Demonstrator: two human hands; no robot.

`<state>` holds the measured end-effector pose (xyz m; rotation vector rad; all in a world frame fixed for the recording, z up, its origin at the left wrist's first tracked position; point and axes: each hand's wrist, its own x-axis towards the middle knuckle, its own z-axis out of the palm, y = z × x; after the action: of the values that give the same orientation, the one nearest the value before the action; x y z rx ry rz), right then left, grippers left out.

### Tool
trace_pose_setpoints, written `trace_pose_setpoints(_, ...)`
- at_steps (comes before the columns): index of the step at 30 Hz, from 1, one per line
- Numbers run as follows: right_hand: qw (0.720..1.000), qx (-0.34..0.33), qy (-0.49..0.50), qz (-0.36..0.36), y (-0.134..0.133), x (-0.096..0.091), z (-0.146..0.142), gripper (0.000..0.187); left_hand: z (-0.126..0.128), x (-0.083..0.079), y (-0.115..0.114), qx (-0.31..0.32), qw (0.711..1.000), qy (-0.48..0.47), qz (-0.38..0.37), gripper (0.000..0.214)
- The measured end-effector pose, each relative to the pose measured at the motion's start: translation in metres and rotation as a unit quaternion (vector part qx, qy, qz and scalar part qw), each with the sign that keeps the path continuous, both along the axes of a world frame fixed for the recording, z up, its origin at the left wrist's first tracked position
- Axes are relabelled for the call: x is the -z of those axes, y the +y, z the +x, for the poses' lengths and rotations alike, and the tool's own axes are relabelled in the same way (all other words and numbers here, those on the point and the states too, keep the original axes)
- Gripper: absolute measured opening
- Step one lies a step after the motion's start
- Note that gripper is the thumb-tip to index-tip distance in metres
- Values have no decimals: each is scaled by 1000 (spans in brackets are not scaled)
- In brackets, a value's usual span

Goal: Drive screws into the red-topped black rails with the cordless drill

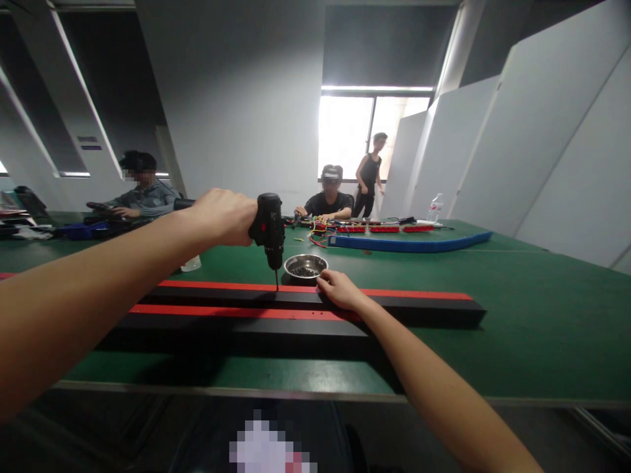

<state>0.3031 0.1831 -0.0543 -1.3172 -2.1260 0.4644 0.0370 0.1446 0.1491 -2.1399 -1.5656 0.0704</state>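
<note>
My left hand (224, 215) grips a black cordless drill (270, 226), held upright with its long bit pointing down. The bit's tip meets the red top face of the far black-and-red bar (419, 302). A nearer black-and-red bar (246, 323) lies alongside it. My right hand (338, 289) rests on the far bar, right of the bit, its fingers curled together beside the metal bowl (305, 258). Whatever those fingers hold, if anything, is too small to make out. Small dark pieces, probably screws, lie in the bowl.
Behind the bowl, a long blue bar (409, 246) lies on the green table (542, 341). Colored wires (320, 226) and red strips (384, 228) are farther back. A bottle (436, 207) stands at the far right. Two people sit across the table; another person stands by the window.
</note>
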Motion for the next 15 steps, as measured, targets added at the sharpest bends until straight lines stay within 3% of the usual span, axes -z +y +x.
trace_pose_setpoints(3,1000,3,-7,-4,3,2,1,22,-11,-10,2,17,996,-49,-76,61)
trace_pose_setpoints(6,999,23,-39,12,6,2,0,24,-23,-18,2,4,982,-104,-160,50)
trace_pose_setpoints(10,998,53,-34,18,8,2,-3,26,-39,-17,-3,-49,926,-200,-317,44)
trace_pose_setpoints(12,998,60,-22,15,9,1,-3,24,-45,-13,-6,-39,909,-240,-339,44)
trace_pose_setpoints(15,998,64,-7,20,9,2,1,20,-54,-6,-13,-6,906,-283,-316,48)
